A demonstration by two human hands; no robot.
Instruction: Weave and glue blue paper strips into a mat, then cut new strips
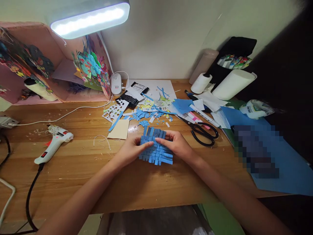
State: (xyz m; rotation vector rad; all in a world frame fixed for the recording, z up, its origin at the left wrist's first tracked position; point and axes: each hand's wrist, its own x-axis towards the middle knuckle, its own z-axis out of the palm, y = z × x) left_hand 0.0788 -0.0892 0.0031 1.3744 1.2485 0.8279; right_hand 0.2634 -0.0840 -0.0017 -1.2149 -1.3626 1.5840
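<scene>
A woven mat of blue paper strips (156, 151) is held slightly above the wooden table near its front middle, with loose strip ends sticking out along its edges. My left hand (133, 148) grips its left side, thumb lying on top and fingers behind. On the upper right side my right hand (177, 143) holds it the same way, the two thumb tips close together near the mat's middle. The fingers behind the mat are partly hidden. Just beyond it lie blue paper scraps (140, 115) and a cream paper square (119, 129).
Black scissors (204, 132) lie right of my hands. A white glue gun (55, 145) rests on the left. Behind stand a pink box (52, 49), paper rolls (233, 84) and a marker case (233, 60). A lamp (91, 19) hangs above; blue sheets (271, 147) lie right.
</scene>
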